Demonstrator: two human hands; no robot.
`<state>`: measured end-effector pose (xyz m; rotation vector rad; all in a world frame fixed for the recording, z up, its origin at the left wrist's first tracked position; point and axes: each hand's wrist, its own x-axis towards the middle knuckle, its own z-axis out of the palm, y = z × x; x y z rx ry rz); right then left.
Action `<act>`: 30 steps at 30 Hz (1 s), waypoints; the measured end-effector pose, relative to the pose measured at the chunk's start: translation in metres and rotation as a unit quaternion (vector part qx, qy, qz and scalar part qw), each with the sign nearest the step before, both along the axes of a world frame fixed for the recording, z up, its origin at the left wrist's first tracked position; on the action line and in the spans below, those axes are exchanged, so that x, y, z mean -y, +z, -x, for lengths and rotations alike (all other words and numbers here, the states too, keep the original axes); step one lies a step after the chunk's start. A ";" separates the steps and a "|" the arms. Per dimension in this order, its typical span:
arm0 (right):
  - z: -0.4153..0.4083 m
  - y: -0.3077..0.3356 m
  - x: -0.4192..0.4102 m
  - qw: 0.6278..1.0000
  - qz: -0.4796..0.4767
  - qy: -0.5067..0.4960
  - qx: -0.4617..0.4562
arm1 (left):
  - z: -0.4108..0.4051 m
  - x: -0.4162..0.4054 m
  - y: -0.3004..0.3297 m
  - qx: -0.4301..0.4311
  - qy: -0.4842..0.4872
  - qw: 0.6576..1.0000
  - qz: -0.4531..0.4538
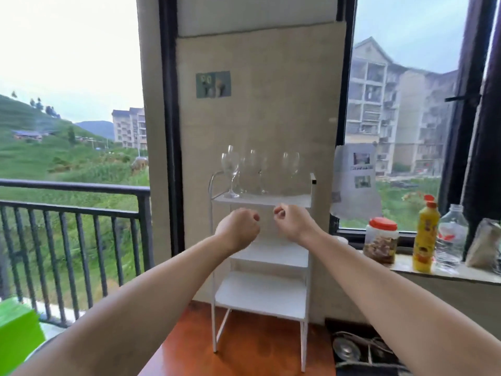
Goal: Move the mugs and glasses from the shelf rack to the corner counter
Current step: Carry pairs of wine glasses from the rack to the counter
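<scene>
On the window sill (444, 274), right of the beige wall panel (260, 109): red-lidded jar (381, 241) farthest left, then yellow bottle (426, 237), clear plastic bottle (451, 237) just beside it, and pale bag (484, 244) at the right end. Above the jar, printed paper (355, 180) stuck on the glass. Left of the panel, dark balcony railing (76, 213); below it, green object (19, 332) at the frame's corner
</scene>
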<state>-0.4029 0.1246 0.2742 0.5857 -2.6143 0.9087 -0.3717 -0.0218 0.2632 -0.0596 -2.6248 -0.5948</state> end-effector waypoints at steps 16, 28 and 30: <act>0.203 0.057 0.039 0.896 0.404 -0.120 0.136 | 0.198 0.017 0.057 -0.027 -0.004 0.941 -0.337; 0.237 0.046 0.053 0.832 0.509 -0.080 0.205 | 0.175 0.084 0.041 -0.126 0.006 0.990 -0.062; 0.240 0.044 0.056 0.833 0.508 -0.085 0.204 | 0.174 0.088 0.040 -0.122 0.021 0.991 -0.054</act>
